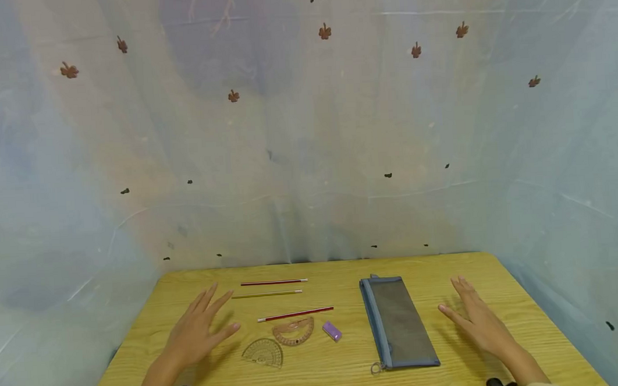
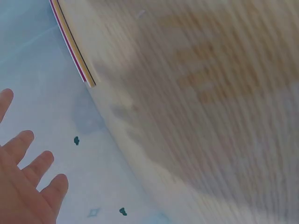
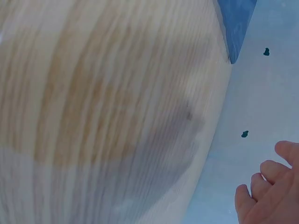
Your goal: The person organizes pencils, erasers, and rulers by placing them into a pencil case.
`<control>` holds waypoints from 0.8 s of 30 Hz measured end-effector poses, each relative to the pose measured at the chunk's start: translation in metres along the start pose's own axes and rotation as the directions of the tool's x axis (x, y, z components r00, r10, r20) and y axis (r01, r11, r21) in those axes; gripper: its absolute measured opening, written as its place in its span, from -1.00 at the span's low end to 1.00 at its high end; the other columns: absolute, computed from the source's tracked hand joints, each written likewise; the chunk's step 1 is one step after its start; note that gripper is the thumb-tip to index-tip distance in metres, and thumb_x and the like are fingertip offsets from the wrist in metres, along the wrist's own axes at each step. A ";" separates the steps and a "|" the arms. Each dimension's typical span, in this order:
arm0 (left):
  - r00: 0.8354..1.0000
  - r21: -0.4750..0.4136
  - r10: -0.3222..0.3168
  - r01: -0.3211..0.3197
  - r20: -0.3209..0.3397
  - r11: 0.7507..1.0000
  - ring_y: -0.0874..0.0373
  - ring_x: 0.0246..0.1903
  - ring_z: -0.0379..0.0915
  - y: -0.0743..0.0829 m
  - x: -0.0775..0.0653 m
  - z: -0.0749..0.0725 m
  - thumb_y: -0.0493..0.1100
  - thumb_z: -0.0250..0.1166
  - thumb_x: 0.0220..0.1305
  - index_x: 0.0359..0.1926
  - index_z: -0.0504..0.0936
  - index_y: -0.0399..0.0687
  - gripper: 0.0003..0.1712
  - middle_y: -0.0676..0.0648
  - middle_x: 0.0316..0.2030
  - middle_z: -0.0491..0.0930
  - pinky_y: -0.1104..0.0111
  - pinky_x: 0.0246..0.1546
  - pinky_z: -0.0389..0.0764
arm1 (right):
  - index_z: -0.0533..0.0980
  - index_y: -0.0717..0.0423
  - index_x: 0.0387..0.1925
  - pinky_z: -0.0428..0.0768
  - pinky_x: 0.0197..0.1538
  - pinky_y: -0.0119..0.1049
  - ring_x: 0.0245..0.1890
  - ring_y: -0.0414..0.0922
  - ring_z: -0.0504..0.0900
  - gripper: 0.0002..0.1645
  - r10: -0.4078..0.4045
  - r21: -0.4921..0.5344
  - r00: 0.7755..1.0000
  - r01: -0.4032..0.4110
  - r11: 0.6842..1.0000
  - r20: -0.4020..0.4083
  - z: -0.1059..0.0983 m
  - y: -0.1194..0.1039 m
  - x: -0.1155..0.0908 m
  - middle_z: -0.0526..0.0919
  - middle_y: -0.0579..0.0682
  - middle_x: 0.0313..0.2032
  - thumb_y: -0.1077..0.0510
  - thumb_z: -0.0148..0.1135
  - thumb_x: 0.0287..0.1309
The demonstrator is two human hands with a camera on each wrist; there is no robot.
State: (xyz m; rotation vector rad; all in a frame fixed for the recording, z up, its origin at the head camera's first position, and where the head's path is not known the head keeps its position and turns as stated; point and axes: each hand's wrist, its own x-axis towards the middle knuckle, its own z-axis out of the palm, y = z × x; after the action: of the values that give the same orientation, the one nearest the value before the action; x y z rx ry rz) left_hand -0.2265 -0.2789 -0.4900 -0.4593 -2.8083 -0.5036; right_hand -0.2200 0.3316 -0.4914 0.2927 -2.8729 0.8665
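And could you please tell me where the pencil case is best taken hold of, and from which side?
Probably midway along the long right edge of the pencil case, pinched from the right: it lies flat, that edge faces the right grip, and the blue zip strip runs down the opposite side.

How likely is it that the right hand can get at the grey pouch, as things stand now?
Probably yes: the right hand holds nothing and is just to the right of the grey pouch. I see no object between them, and nothing lies on top.
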 end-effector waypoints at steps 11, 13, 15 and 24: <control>0.998 -0.081 0.051 -0.053 -0.023 0.995 -0.38 0.36 0.11 0.006 0.010 0.005 0.24 0.36 0.26 0.45 0.37 0.15 -0.19 -0.21 0.48 0.14 -0.42 0.03 0.34 | -0.21 0.13 0.59 0.05 0.21 0.54 0.43 0.46 -0.10 0.00 -0.013 0.091 1.000 0.012 0.996 0.008 0.001 -0.006 0.004 -0.24 0.35 0.52 -0.15 0.09 0.45; 0.998 -0.107 0.064 -0.067 -0.024 0.992 -0.38 0.32 0.16 0.007 0.012 0.006 0.21 0.38 0.26 0.45 0.38 0.15 -0.21 -0.22 0.45 0.18 -0.40 0.04 0.35 | -0.20 0.12 0.59 0.06 0.21 0.54 0.43 0.46 -0.09 0.00 -0.019 0.096 1.000 0.018 0.995 0.004 0.001 -0.008 0.005 -0.22 0.35 0.52 -0.14 0.10 0.45; 0.997 -0.134 0.074 -0.077 -0.022 0.988 -0.37 0.31 0.20 0.007 0.014 0.007 0.19 0.38 0.26 0.44 0.40 0.14 -0.22 -0.23 0.43 0.23 -0.39 0.05 0.36 | -0.20 0.12 0.59 0.06 0.21 0.54 0.43 0.46 -0.09 -0.01 -0.025 0.102 1.000 0.025 0.994 -0.001 0.001 -0.010 0.006 -0.21 0.35 0.52 -0.14 0.10 0.45; 0.997 -0.348 0.079 -0.073 0.005 0.935 -0.28 0.28 0.29 0.011 0.020 0.010 -0.05 0.46 0.24 0.36 0.47 0.01 -0.31 -0.17 0.31 0.39 -0.25 0.12 0.43 | -0.14 0.20 0.58 0.06 0.22 0.53 0.41 0.49 -0.05 -0.05 -0.052 0.127 0.999 0.054 0.990 -0.017 0.006 -0.016 0.007 -0.12 0.41 0.50 -0.10 0.09 0.47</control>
State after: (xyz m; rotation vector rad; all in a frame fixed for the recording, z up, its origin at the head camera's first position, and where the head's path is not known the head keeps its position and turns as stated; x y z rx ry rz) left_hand -0.2429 -0.2599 -0.4902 -0.6416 -2.7094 -0.9904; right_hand -0.2238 0.3145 -0.4864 0.3723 -2.7882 1.0399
